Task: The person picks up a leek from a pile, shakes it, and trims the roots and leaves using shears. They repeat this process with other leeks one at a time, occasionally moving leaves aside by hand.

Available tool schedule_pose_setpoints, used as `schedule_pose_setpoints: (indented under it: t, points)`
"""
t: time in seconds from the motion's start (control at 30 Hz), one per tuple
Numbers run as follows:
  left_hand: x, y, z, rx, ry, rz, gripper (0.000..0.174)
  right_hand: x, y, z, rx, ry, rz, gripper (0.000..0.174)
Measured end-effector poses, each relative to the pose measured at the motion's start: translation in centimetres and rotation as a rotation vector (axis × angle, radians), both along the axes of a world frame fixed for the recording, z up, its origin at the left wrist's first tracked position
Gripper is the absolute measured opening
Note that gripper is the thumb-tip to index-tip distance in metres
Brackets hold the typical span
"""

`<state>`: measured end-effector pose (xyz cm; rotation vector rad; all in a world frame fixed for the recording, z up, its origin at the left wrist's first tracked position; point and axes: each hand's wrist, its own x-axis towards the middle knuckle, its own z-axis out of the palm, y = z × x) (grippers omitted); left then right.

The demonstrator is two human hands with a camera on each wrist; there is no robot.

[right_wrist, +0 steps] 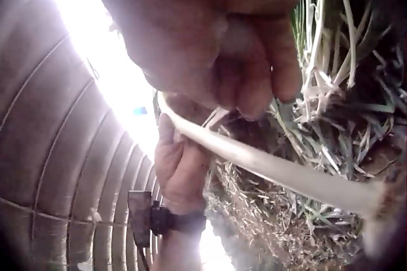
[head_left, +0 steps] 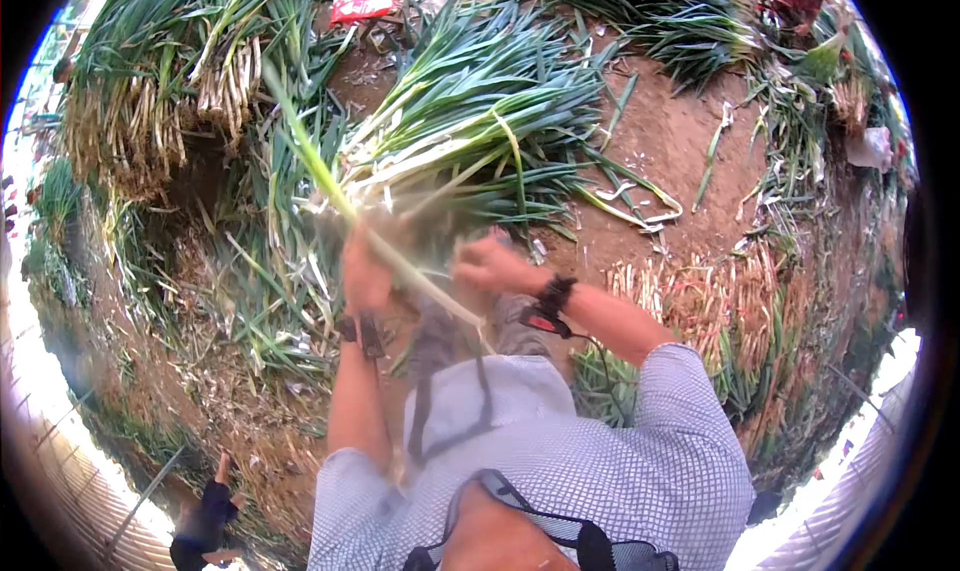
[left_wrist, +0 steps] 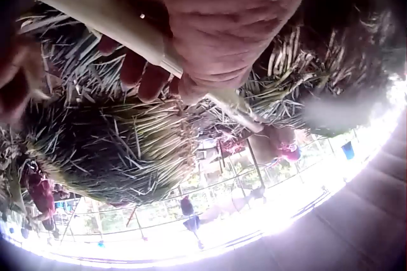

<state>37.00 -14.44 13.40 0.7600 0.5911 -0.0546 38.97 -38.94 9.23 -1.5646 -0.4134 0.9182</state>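
Long stalk held slantwise between body and leafy heap, left hand on it.
Green-and-white stalk (head_left: 328,183) runs diagonally in front of the torso, pale end near the body, leafy end away; left hand (head_left: 367,273) has fingers curled round it partway along, probably for balance, leaving both ends free. Right hand (head_left: 497,265) is beside the pale part, fingers bent; cannot tell if it pinches anything. Stalk smooth, firm, cylindrical, slightly glossy; frayed, brownish root end in right wrist view. Beyond: leafy heap (head_left: 510,121), strappy blue-green leaves fanned, white bases facing left, likely for easy reach. Farther out: rooty bundles (head_left: 135,121), stringy, dirt-brown; bare reddish soil (head_left: 675,141), dry-looking, leaf scraps scattered.
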Motion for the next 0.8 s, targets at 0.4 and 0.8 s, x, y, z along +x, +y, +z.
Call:
schedule_pose_setpoints:
  t: [0.4, 0.8]
  points:
    - [8.0, 1.5, 1.6, 0.173, -0.117, 0.041, 0.037, -4.3, -14.8, -1.8, -0.312, -0.162, -0.064, 0.069]
    - [15.5, -11.4, -1.5, 0.766, -0.210, -0.519, 0.045, 2.4, 2.7, -5.0, 0.101, 0.306, -0.303, 0.034]
